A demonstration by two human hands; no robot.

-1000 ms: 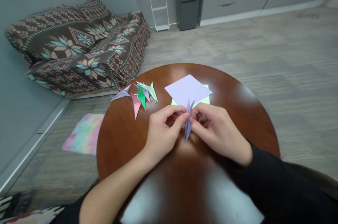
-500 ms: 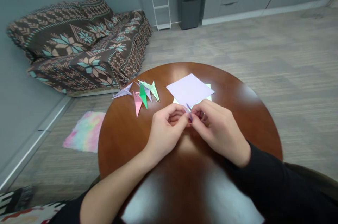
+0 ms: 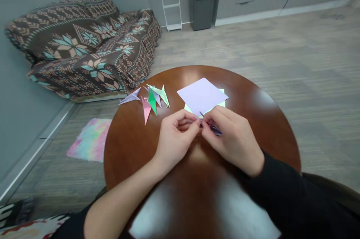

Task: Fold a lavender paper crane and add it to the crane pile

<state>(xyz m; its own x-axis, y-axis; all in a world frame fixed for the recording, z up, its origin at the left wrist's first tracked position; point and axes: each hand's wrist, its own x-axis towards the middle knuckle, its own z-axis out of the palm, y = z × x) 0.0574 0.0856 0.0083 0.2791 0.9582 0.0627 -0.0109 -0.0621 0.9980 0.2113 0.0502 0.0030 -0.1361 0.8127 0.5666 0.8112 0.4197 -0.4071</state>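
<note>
Between my two hands is a small folded piece of purple paper (image 3: pixel 216 130), mostly covered by my fingers. My left hand (image 3: pixel 177 136) pinches one end with thumb and forefinger. The fingers of my right hand (image 3: pixel 232 137) are closed on the other part, and a thin purple point sticks up between the hands. Just beyond my fingertips lies a stack of square paper, a lilac sheet (image 3: pixel 202 94) on top and a pale green sheet (image 3: pixel 222 104) showing beneath. The exact fold in my fingers is hidden.
Folded paper cranes lie at the table's left: lilac (image 3: pixel 131 97), pink (image 3: pixel 146 108), green (image 3: pixel 152 101) and pale green (image 3: pixel 163 93). The round brown table (image 3: pixel 135 156) has a sofa (image 3: pixel 92 51) beyond its left edge and a fluffy pastel rug (image 3: pixel 91 139) on the floor.
The purple paper has turned in my fingers, and a darker folded part now shows under my right hand. Both hands stay close together in nearly the same place.
</note>
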